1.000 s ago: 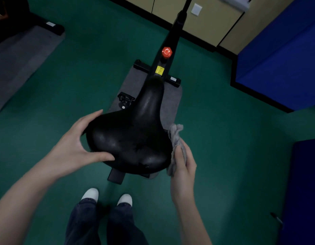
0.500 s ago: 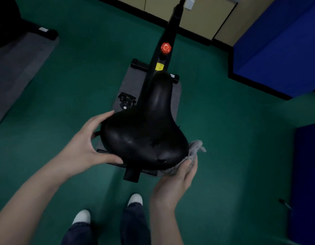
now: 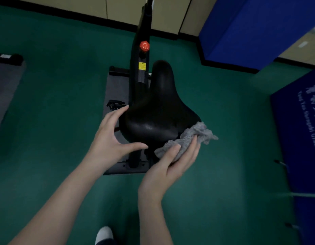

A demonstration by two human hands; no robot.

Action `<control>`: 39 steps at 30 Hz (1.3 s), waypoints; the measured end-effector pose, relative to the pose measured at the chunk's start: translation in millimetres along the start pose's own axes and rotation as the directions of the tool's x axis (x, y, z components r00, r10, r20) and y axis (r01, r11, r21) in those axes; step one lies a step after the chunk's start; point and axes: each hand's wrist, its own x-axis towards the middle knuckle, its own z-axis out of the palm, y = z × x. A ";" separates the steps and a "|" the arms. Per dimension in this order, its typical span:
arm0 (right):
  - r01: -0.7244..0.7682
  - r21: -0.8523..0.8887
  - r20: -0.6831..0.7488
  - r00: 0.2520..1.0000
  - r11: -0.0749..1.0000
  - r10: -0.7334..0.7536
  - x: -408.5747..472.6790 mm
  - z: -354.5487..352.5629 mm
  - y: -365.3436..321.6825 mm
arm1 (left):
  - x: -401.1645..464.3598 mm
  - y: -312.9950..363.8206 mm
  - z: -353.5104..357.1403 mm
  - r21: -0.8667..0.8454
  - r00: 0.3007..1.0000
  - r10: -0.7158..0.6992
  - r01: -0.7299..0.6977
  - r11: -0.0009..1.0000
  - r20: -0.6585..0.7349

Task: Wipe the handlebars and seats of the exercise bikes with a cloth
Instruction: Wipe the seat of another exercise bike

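Cloth (image 3: 190, 138) lies bunched under your right hand (image 3: 168, 171), fingers curled around it against the seat (image 3: 158, 110) rear edge. Your left hand (image 3: 110, 138) grips the seat's left side, thumb beneath

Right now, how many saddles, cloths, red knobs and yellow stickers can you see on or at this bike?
Saddles: 1, the black saddle
Cloths: 1, the grey cloth, held against the saddle's rear edge
Red knobs: 1, the red knob on the frame
Yellow stickers: 1, the yellow sticker below it
Total: 4
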 end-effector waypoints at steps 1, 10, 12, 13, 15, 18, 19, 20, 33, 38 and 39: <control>0.065 -0.036 -0.018 0.998 0.997 -0.066 6.7 -1.8 -1.1 | 0.2 -1.2 -0.7 0.004 1.000 0.013 -0.014 1.000 0.003; 0.212 -0.127 -0.004 0.977 0.969 -0.214 48.2 -1.6 -12.3 | 1.5 -11.3 -3.1 -0.027 0.999 0.050 -0.049 0.998 0.018; 0.384 -0.178 0.114 0.923 0.906 -0.368 22.0 2.5 -7.7 | 0.7 -12.8 -1.2 -0.027 0.998 0.061 -0.061 0.998 0.010; 0.460 -0.204 0.183 0.885 0.864 -0.428 16.4 1.3 -4.6 | 0.6 -13.2 -0.5 -0.028 0.998 0.063 -0.063 0.998 0.011; 0.563 -0.227 0.284 0.818 0.794 -0.499 25.9 -6.0 -1.2 | 0.6 -13.9 0.5 -0.035 0.998 0.060 -0.060 0.998 0.010; 0.517 -0.235 0.268 0.849 0.823 -0.456 53.6 -19.3 0.3 | 0.3 -15.7 1.2 -0.044 0.999 0.052 -0.052 0.998 0.008; 0.432 -0.214 0.193 0.898 0.876 -0.396 59.0 -19.2 -2.2 | 0.1 -15.9 1.2 -0.047 0.999 0.049 -0.049 0.998 0.010; 0.362 -0.190 0.111 0.931 0.913 -0.346 59.5 -16.1 -3.9 | -0.2 -15.9 1.4 -0.051 0.999 0.048 -0.048 0.998 0.013; 0.902 -0.166 0.600 0.412 0.398 -0.686 34.5 -8.6 0.0 | -3.4 -26.3 3.3 -0.171 0.999 -0.015 0.008 0.985 -0.043; 0.829 -0.237 0.548 0.544 0.506 -0.635 35.4 -7.2 -13.2 | -9.9 -28.2 9.8 -0.258 0.995 -0.070 0.049 0.965 -0.072; 0.843 -0.226 0.589 0.518 0.489 -0.621 37.3 -4.5 -19.3 | -10.5 -28.8 11.1 -0.262 0.993 -0.085 0.062 0.963 -0.080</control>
